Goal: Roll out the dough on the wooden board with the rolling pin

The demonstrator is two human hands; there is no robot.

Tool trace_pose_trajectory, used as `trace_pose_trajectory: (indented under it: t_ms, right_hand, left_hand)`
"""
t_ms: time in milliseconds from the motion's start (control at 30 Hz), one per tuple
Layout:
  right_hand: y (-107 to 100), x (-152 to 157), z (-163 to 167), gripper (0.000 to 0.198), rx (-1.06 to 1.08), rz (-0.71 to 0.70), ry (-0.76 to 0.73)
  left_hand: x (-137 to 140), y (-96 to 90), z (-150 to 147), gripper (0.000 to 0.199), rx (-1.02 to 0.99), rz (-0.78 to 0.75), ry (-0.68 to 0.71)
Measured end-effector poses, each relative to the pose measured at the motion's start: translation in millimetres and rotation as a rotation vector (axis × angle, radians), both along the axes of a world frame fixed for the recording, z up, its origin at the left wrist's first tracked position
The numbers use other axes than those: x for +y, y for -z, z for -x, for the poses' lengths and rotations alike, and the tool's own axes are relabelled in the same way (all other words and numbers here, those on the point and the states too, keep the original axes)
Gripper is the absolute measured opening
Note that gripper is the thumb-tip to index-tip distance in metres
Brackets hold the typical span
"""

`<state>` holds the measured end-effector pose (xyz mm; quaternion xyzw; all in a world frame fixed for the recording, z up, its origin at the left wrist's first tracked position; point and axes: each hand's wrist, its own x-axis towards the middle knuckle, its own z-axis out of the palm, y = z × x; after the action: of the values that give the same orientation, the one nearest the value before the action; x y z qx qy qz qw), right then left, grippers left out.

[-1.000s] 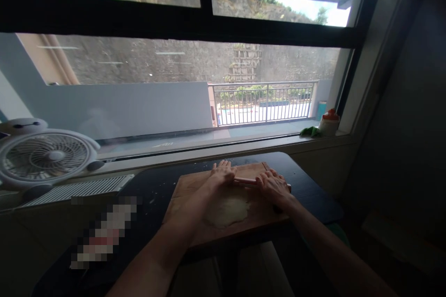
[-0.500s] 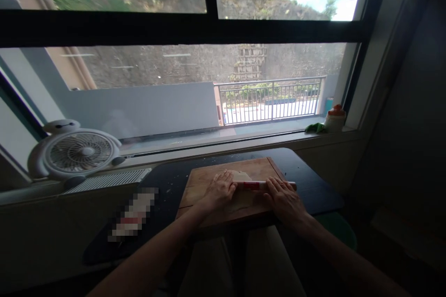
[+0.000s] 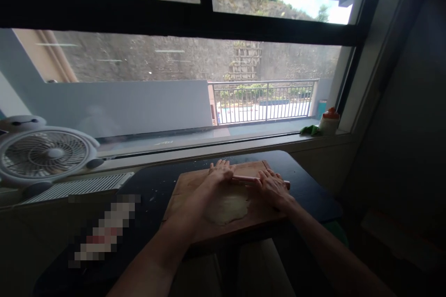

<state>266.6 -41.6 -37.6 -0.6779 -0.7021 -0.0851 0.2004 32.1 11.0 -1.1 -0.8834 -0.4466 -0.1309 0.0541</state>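
Note:
A wooden rolling pin [image 3: 245,179] lies crosswise over the far part of a wooden board [image 3: 184,188]. My left hand [image 3: 221,171] is on the pin's left end, and my right hand [image 3: 272,184] is laid over it near the right end, whose tip sticks out beyond the fingers. On the board's near side spreads a thin, pale sheet of dough [image 3: 228,209] with an uneven edge. My left forearm covers some of the board and perhaps part of the dough.
The board rests on a dark table [image 3: 303,185] dotted with white specks. A blurred-out item [image 3: 108,232] lies at the table's left. On the windowsill stand a white fan [image 3: 49,153], a green cloth [image 3: 309,130] and an orange-topped bottle [image 3: 329,121].
Both hands have pushed the rolling pin away from me, toward the board's far edge. More of the dough sheet now shows on the near side. The camera view has turned slightly right.

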Motion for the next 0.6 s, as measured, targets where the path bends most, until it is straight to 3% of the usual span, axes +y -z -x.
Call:
trace_pose_trajectory:
  t_ms: [200, 367, 467, 600]
  right_hand:
    - [6.0, -35.9, 8.4, 0.045, -0.025, -0.093, -0.052]
    - [9.0, -66.3, 10.9, 0.048, -0.055, -0.153, -0.087]
    - [-1.5, -63.9, 6.6, 0.041, -0.027, -0.088, -0.124]
    - [-14.6, -29.8, 0.1, 0.041, 0.019, 0.066, -0.105]
  left_hand:
    - [-3.5, 1.1, -14.0, 0.037, -0.020, -0.011, -0.035]
    - [-40.4, 13.8, 4.1, 0.043, -0.005, -0.086, -0.019]
    - [-44.9, 10.8, 6.0, 0.041, 0.034, -0.047, -0.025]
    - [-8.8, -7.0, -16.9, 0.032, 0.086, 0.076, -0.089]
